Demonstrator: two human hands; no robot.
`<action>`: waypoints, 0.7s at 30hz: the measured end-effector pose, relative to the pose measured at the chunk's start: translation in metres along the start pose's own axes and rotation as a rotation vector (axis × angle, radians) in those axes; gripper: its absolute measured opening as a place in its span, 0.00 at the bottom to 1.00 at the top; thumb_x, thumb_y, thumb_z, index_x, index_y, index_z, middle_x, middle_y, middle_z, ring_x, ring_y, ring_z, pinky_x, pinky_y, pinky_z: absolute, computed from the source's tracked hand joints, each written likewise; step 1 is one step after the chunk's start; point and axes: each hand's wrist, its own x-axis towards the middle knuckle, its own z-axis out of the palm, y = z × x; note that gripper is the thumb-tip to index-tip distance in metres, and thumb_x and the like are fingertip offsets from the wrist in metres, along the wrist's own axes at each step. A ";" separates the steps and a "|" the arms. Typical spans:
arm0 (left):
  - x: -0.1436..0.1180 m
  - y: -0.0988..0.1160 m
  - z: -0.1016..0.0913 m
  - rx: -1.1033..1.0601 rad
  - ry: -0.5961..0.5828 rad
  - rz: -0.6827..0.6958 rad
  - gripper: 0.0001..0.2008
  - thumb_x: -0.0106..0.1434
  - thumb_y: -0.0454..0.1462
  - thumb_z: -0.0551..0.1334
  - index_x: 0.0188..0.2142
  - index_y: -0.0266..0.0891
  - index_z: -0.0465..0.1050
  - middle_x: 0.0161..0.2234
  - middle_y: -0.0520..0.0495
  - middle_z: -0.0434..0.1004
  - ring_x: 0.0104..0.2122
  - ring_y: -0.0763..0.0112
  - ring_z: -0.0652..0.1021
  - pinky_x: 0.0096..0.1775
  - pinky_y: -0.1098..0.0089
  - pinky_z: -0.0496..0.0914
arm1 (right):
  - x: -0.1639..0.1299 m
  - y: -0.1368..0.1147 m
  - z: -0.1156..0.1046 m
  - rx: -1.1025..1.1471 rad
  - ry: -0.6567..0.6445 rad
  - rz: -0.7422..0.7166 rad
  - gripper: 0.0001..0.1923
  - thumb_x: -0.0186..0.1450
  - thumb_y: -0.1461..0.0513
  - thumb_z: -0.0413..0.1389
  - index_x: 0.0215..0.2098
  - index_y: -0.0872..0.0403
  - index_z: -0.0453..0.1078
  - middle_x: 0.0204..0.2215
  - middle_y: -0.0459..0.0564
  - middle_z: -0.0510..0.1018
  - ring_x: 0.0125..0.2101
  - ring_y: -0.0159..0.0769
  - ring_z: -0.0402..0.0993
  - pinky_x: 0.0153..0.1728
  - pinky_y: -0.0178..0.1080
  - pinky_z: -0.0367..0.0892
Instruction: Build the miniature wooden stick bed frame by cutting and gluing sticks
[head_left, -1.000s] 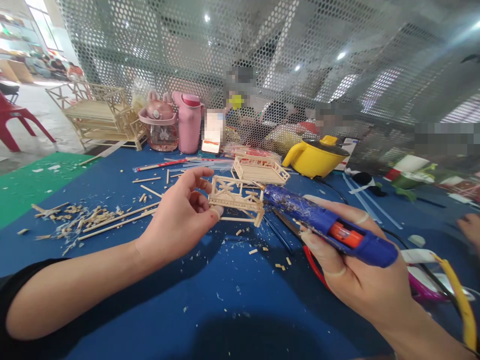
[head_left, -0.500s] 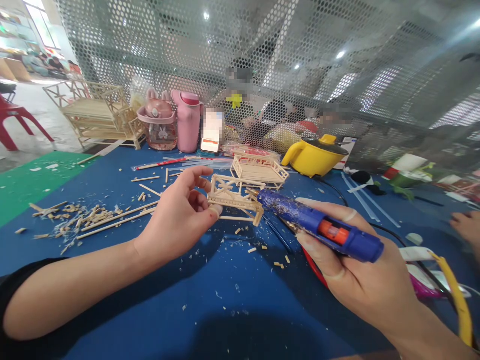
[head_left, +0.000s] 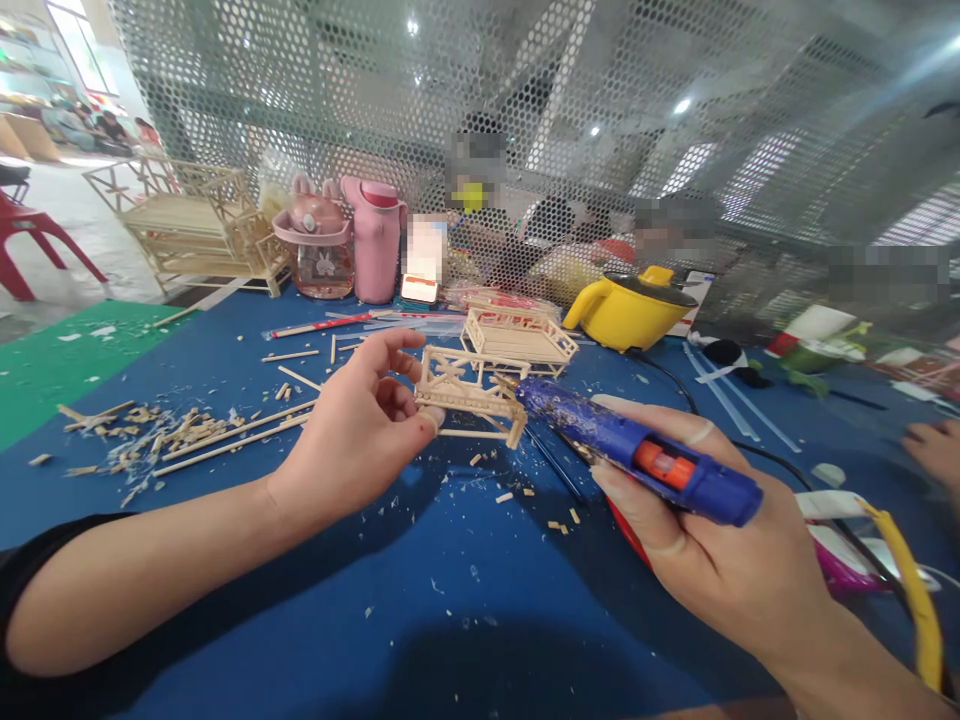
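Between thumb and fingers, my left hand (head_left: 367, 415) pinches the left end of a small wooden stick frame (head_left: 472, 400), held just above the blue tabletop. My right hand (head_left: 720, 540) is wrapped around a blue glue gun (head_left: 607, 430) with an orange part showing in its side opening. The gun's metal nozzle is at the frame's right upper corner; whether it touches the wood I cannot tell. Behind the frame stands another small stick-built piece (head_left: 517, 342) with railings.
Offcuts and long sticks (head_left: 172, 430) lie at left. Along the back are a larger stick model (head_left: 195, 225), a clear pink bottle (head_left: 322, 250), a pink flask (head_left: 375, 245), a lit phone (head_left: 421, 270) and a yellow pot (head_left: 630, 310). Another person's hand (head_left: 934, 450) shows at right.
Hardly anything differs. Both hands keep their grips, and the glue gun's nozzle stays at the frame's right end, with only a very slight shift of the view.
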 end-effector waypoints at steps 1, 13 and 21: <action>0.000 0.000 0.000 -0.003 0.002 0.002 0.26 0.50 0.30 0.63 0.49 0.40 0.62 0.37 0.51 0.69 0.24 0.81 0.69 0.26 0.76 0.68 | -0.001 0.000 -0.001 -0.006 0.003 -0.002 0.17 0.62 0.58 0.56 0.50 0.49 0.66 0.42 0.48 0.79 0.38 0.37 0.78 0.40 0.34 0.74; 0.000 0.002 0.000 -0.011 -0.009 -0.004 0.26 0.50 0.30 0.63 0.49 0.40 0.62 0.37 0.51 0.68 0.24 0.81 0.69 0.26 0.76 0.67 | 0.002 -0.002 -0.006 -0.026 -0.005 0.000 0.15 0.63 0.58 0.55 0.49 0.48 0.66 0.39 0.47 0.79 0.35 0.36 0.79 0.34 0.31 0.74; -0.001 0.000 0.000 -0.005 -0.010 0.003 0.25 0.50 0.31 0.63 0.49 0.40 0.62 0.37 0.52 0.68 0.24 0.81 0.69 0.26 0.76 0.68 | 0.004 0.001 -0.005 -0.048 0.038 -0.008 0.15 0.63 0.56 0.54 0.48 0.48 0.67 0.38 0.46 0.80 0.33 0.35 0.79 0.31 0.31 0.73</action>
